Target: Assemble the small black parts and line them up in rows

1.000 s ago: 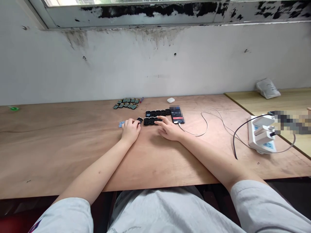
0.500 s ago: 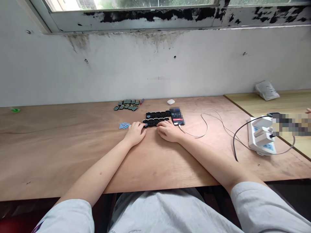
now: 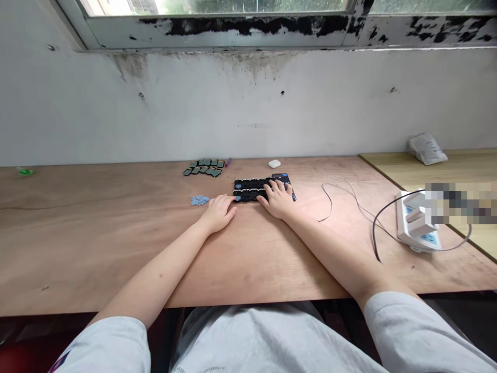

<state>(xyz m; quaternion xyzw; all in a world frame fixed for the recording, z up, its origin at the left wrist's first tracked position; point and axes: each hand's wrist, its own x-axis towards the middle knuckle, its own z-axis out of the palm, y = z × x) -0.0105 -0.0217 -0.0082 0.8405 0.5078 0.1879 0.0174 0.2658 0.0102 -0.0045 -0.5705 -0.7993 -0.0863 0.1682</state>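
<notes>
Two rows of black plastic frames, a rear row (image 3: 248,184) and a front row (image 3: 248,196), lie side by side in the middle of the table. A light blue piece shows at the left end of each. My left hand (image 3: 220,214) rests at the front row's left end, its fingers stretched out and touching it. My right hand (image 3: 278,201) spreads over the right ends of both rows, its fingers apart and partly over a phone (image 3: 291,190). Small light blue pieces (image 3: 200,200) lie in a pile left of my left hand.
Several green square boards with dark edges (image 3: 204,168) lie at the back, beside a thin purplish tool (image 3: 228,162). A white case (image 3: 274,163) sits near the wall. On the right are a white cable (image 3: 332,202), a power strip (image 3: 417,228) and a white packet (image 3: 427,148).
My right hand has moved up and right, from the front row's near edge onto both rows' right ends and the phone. The front row has shifted slightly right, lining up with the rear one.
</notes>
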